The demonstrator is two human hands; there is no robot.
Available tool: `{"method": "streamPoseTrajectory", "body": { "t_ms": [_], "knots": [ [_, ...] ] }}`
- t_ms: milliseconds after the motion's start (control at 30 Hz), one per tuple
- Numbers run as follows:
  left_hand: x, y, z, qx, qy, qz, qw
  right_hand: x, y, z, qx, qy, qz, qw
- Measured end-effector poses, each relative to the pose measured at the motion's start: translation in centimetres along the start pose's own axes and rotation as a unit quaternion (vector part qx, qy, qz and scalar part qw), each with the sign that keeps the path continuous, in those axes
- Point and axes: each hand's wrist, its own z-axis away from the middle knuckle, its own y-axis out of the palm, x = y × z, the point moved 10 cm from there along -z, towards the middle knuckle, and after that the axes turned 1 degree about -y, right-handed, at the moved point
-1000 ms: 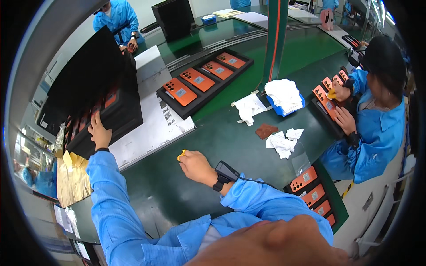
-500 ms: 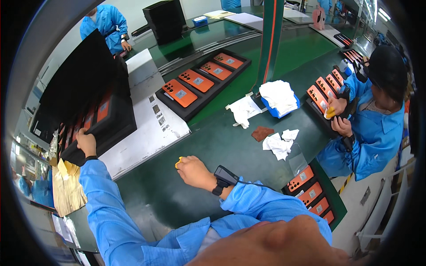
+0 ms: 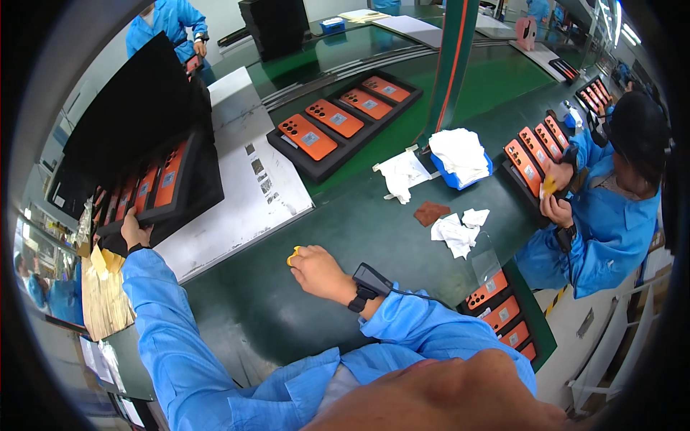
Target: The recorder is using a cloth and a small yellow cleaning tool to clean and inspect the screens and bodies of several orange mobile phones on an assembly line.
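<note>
At the left, my left hand (image 3: 135,231) grips the near edge of a black tray (image 3: 162,211). Orange phones (image 3: 169,177) lie in a row in it, camera ends away from me, each with a white label. The tray is tilted above a black stack (image 3: 208,188), under a raised black panel (image 3: 118,108). My right hand (image 3: 321,273) rests palm down on the dark green table (image 3: 248,305), fingers curled in. Something yellow (image 3: 293,256), perhaps a finger cot, shows at its fingertips. Whether those fingers hold anything is hidden.
Ahead, another black tray (image 3: 323,171) holds several orange phones. A blue box of white cloths (image 3: 460,159), a brown cloth (image 3: 431,213) and crumpled white cloths (image 3: 456,233) lie to the right. A co-worker (image 3: 611,208) handles phones there. A green post (image 3: 451,65) stands mid-table.
My left hand has raised the near side of the tray, showing more of its phones. My right hand stays on the table. The whole view has shifted slightly.
</note>
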Motion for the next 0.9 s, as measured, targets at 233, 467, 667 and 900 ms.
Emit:
{"method": "streamPoseTrajectory", "body": {
  "t_ms": [233,467,667,900],
  "knots": [
    [0.3,-2.4,-5.4,0.14,0.139,-0.102,0.975,0.5,-0.1,0.1,-0.002,-0.005,0.014,1.0],
    [4.6,-2.5,8.2,0.185,-0.087,0.134,0.97,0.9,-1.4,-0.4,-0.048,0.023,-0.094,0.994],
    [8.0,-1.3,25.4,0.215,-0.08,0.157,0.961,-0.6,0.4,0.8,-0.024,0.198,-0.536,0.82],
    [9.6,-2.3,37.7,0.189,-0.071,0.183,0.962,0.1,-3.8,7.8,-0.16,0.246,-0.623,0.725]
  ]
}}
